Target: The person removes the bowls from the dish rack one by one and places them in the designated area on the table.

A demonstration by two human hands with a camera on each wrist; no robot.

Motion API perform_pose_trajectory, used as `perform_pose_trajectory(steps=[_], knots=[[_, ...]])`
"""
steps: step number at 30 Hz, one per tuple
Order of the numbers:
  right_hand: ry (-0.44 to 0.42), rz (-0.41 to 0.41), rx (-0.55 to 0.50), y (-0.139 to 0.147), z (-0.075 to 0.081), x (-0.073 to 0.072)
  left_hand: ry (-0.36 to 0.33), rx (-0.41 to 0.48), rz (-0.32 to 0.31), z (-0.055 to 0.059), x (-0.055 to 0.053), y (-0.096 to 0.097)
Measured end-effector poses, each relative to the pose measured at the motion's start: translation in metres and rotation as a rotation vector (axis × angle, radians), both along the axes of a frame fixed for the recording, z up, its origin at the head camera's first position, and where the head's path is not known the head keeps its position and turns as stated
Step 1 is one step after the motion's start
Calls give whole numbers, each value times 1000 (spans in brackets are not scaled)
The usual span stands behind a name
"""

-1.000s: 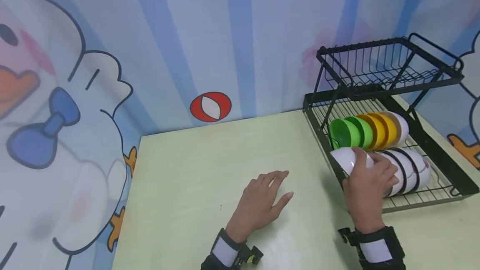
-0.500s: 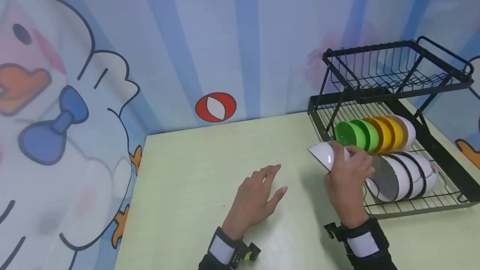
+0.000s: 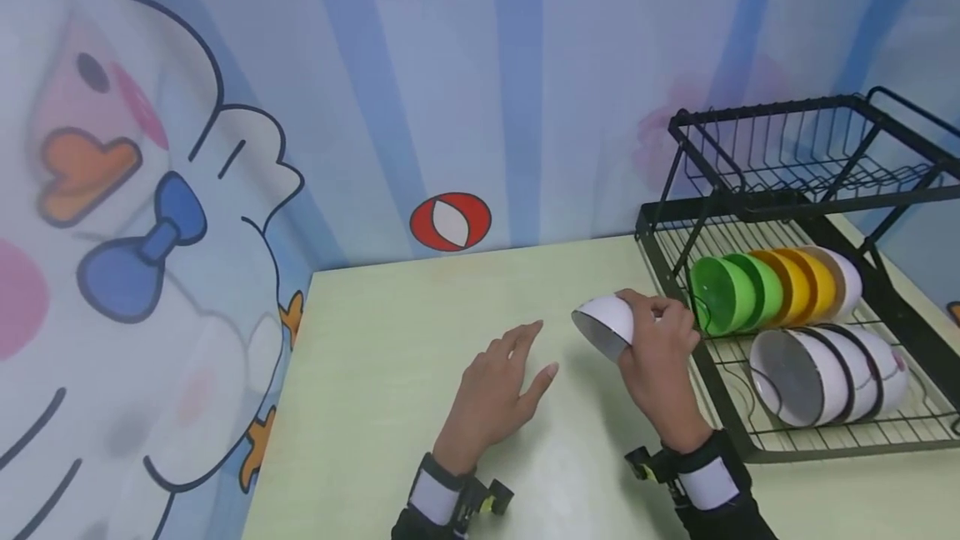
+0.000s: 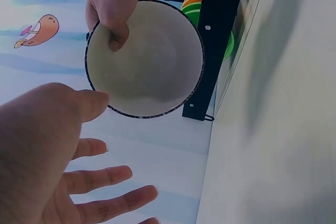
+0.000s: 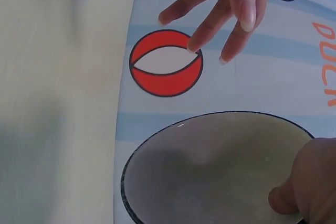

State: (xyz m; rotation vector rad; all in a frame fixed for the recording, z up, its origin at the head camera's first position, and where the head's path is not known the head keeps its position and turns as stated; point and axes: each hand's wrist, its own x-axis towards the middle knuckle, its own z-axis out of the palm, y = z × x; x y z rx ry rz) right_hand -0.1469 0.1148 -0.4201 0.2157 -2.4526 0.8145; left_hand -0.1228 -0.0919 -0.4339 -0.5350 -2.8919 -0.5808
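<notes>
My right hand (image 3: 658, 361) grips a white bowl (image 3: 606, 323) with a dark rim, held above the table to the left of the rack. In the left wrist view the thumb hooks over the rim into the bowl's inside (image 4: 152, 61). The bowl is tilted, its mouth facing down and left. My left hand (image 3: 491, 394) hovers over the table with fingers spread and thumb apart, holding nothing. A gap separates it from the bowl in the head view.
A black two-tier dish rack (image 3: 738, 440) stands at the right. Its lower tier holds green bowls (image 3: 722, 297), yellow bowls (image 3: 813, 282) and several white bowls (image 3: 802, 377) on edge. A cartoon-printed backdrop (image 3: 450, 107) rises behind the pale table (image 3: 375, 373).
My right hand has lifted the front white bowl out of the lower rack and carried it left over the table. The left hand stays nearly still, and the head view has shifted slightly.
</notes>
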Motion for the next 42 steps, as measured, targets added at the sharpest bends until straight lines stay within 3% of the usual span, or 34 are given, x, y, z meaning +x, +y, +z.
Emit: perform_pose_trajectory(steps=[8,12,16,25,31,38,42], knots=[[-47,88,-91,-21,1,-6,24,13,81,6,-4,-17],[-123,131,-125,-31,5,-8,13,25,121,8,-4,-26],[-220,175,-160,-40,8,-10,-1,36,129,6,-5,-31],[-366,319,-193,-64,9,-9,46,15,133,9,-5,-39],[-374,347,-197,-79,7,-8,87,39,150,12,-4,-47],[-401,367,-202,-92,6,-6,80,79,145,9,-4,-56],[-397,387,-208,-97,7,-6,150,89,137,8,-7,-60]])
